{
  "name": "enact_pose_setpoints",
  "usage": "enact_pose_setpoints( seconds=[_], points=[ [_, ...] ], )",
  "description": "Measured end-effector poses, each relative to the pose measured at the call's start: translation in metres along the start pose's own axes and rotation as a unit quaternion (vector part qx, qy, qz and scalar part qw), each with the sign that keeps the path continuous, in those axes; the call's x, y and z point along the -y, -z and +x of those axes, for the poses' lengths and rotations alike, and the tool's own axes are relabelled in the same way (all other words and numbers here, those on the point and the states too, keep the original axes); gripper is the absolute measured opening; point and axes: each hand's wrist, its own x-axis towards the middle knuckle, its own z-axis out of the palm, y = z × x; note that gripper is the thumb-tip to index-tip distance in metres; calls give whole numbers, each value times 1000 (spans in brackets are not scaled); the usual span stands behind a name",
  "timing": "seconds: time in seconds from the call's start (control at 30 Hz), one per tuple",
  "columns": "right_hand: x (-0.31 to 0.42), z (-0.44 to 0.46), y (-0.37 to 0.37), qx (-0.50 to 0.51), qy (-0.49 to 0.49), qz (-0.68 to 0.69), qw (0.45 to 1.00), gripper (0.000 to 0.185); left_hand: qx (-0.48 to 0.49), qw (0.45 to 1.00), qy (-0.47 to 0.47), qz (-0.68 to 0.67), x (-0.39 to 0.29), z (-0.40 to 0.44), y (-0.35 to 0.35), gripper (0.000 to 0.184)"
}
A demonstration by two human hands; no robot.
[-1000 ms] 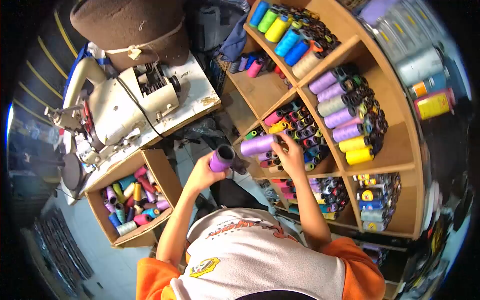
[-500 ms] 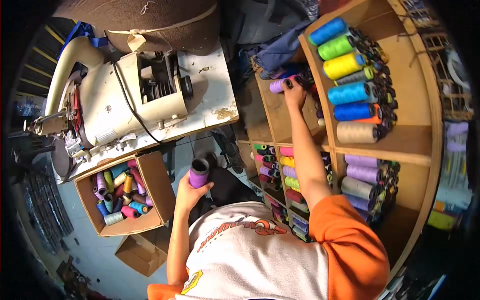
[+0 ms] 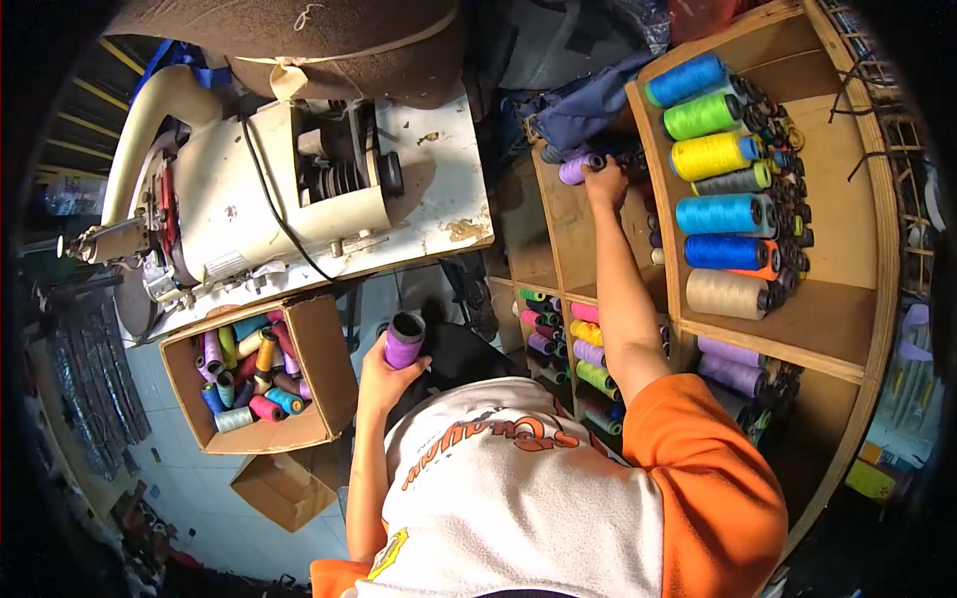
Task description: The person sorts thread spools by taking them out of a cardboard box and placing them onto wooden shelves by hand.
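Note:
My left hand (image 3: 387, 374) is wrapped round a purple thread cone (image 3: 404, 344), held upright with its dark hollow end up. My right hand (image 3: 605, 185) reaches into a wooden shelf compartment. Its fingers are closed at the dark end of a lilac thread spool (image 3: 574, 171), which lies on its side; part of the grip is hidden by the hand. Beside this spool, dark and greyish spools lie deeper in the compartment.
A wooden shelf (image 3: 778, 339) holds stacked spools in several colours, including a yellow one (image 3: 708, 156). At left, a cardboard box (image 3: 329, 374) of mixed spools stands below a sewing machine (image 3: 249, 189) on a white table (image 3: 439, 189). Another cardboard box (image 3: 284, 488) sits lower down.
The view has shifted, so the shelf and machine appear farther right. My right hand stays at the lilac spool, and the left still holds the purple cone.

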Motion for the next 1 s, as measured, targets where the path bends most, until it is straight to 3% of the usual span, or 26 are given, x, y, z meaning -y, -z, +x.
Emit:
enact_pose_setpoints(
  seconds=[0.07,0.13,0.17,0.23,0.27,0.3,0.33,0.37,0.43,0.47,0.57,0.6,0.63,0.67,0.7,0.73,0.77,0.8,0.9,1.0],
  points=[
    [-8,-2,-7,-88,48,24,995,42,15,1000,-15,-2,-18,1,2,44],
    [-3,-19,4,60,112,240,962,40,69,987,26,-143,-20,9,1,38],
    [-3,-35,13,133,141,341,920,39,97,971,47,-213,-18,13,0,36],
    [41,-97,91,466,48,363,806,32,114,958,19,-262,-18,23,-9,47],
    [56,-129,122,552,93,362,746,33,109,941,-8,-321,-18,28,-21,52],
    [50,-161,118,590,199,372,688,39,105,919,-34,-379,-21,33,-30,57],
    [60,-192,141,635,107,448,620,43,188,880,-37,-435,-34,34,-33,66],
    [70,-217,161,667,15,515,538,46,180,882,-48,-432,-20,44,-45,65],
    [70,-246,158,622,-57,561,543,47,196,856,38,-476,-45,36,-47,60],
    [70,-250,161,554,-111,592,574,43,216,843,34,-492,-31,49,-56,60],
    [62,-233,175,481,-127,630,596,43,262,860,-14,-438,-39,53,-60,59],
    [65,-223,183,462,-86,604,644,42,225,867,-16,-445,-45,49,-66,43],
    [72,-212,196,431,-77,548,712,38,269,877,6,-399,-46,50,-63,55],
    [62,-196,182,408,-47,556,723,38,268,892,43,-362,-48,45,-57,63],
    [51,-158,168,321,20,435,841,38,260,903,78,-332,-47,42,-52,71],
    [48,-140,156,260,45,398,879,38,263,908,79,-317,-41,40,-46,84],
    [26,-113,112,45,242,266,932,40,256,907,73,-326,-32,36,-40,83],
    [21,-95,96,72,170,259,948,40,241,911,86,-322,-24,31,-31,81],
    [33,-59,69,77,81,119,987,35,177,929,98,-310,-6,16,-2,78],
    [34,-37,40,68,138,85,984,36,112,932,91,-332,3,1,25,72]
  ],
)
